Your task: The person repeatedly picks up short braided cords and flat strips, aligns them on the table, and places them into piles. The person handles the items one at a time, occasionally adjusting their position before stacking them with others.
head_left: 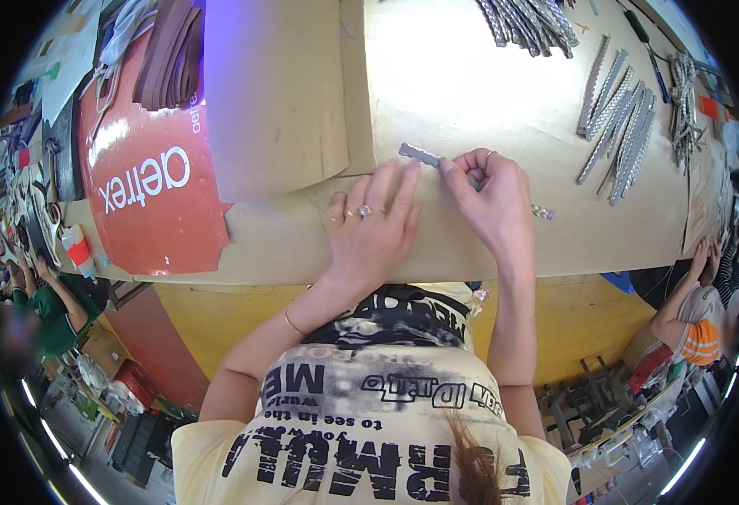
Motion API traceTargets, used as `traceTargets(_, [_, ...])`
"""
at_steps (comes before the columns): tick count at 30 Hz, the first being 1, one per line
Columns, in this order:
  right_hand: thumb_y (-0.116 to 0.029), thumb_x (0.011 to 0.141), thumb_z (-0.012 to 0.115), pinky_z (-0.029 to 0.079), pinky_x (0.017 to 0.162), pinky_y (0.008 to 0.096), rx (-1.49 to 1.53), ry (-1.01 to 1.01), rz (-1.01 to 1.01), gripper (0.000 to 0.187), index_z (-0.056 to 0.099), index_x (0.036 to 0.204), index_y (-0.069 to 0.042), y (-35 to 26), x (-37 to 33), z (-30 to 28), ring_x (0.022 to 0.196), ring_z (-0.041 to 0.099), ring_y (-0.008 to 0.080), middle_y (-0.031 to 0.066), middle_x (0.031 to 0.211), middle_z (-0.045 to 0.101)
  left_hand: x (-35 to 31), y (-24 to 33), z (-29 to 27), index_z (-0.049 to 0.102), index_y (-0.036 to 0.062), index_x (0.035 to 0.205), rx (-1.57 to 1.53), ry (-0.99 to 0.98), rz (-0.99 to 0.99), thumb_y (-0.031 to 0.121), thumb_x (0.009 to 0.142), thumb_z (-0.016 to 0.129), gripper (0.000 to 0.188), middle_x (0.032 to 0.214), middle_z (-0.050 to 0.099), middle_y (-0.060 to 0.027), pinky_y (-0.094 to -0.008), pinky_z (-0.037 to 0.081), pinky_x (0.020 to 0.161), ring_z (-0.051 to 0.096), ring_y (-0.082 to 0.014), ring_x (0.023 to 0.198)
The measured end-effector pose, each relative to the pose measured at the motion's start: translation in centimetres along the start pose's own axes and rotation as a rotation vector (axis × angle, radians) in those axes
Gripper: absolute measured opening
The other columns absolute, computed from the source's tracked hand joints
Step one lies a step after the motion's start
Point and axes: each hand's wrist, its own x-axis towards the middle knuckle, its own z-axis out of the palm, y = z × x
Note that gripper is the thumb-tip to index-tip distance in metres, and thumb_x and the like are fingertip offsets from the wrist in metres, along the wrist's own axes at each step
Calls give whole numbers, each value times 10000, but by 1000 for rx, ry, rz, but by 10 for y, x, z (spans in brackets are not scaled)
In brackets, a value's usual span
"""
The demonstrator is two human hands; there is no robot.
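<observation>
My right hand (494,192) pinches a grey braided strip (420,155) between thumb and fingers. One end of the strip points left past the fingertips. A short silvery braided end shows on the other side of the wrist; whether it belongs to the same strip I cannot tell. My left hand (371,217) lies palm down on the tabletop with its fingers stretched out. Its index fingertip is at the strip's lower edge, touching or nearly so. Several similar braided strips (618,126) lie spread to the right, and a thicker bundle of braided strips (534,27) sits at the far edge.
Brown board (277,109) covers the table left of centre, beside a red sheet (146,198) with folded brown material (169,59) on it. Far right are a dark-handled tool (639,29) and a tied cord bundle (683,105). A red-banded bottle (77,250) stands left. Other people work at both sides.
</observation>
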Motion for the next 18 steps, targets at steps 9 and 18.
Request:
traceTargets(9, [-206,866,692,418,509,287,88,-64,66,237,684,820,27,5,1,0,520,521,131,59,603,588,2,5,-4,567,190,1368,-131,-37,-2,251,827,703,560,1475,452,-110,-403,352,963,489,-257,1235])
traceTargets(18, [-181,898,653,375,475,259,335,-100,173,248,663,794,44,3,4,-2,523,468,57,12,580,555,11,4,7,584,252,1351,-129,-41,45,235,805,701,559,1516,378,-220,-382,370,957,428,-297,1338])
